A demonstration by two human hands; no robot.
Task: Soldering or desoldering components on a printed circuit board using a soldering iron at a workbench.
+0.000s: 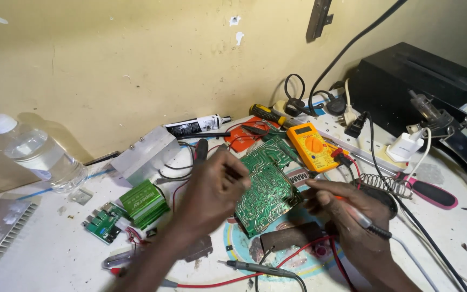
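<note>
- On the cluttered white bench, the left hand [212,189] has its fingers curled shut around the upper edge of the green circuit board [268,186], propping it up on a tilt, solder side toward us.
- Right hand [347,213], fingers closed pen-style round a probe-like tool [364,221] with a dark cable; its tip sits right at the board's right edge, though the exact contact point is hidden.
- Just behind the board: an orange multimeter [312,145], with red leads [298,259] looping underneath.
- Risk, as I judge it: the board is braced by one hand alone, so a push from the tip could swing it and skid the tip across neighbouring joints.
- Loose leads could snag the right wrist.
- A clear water bottle [36,154] lies well to the left; a knock would send it rolling toward the electronics.
</note>
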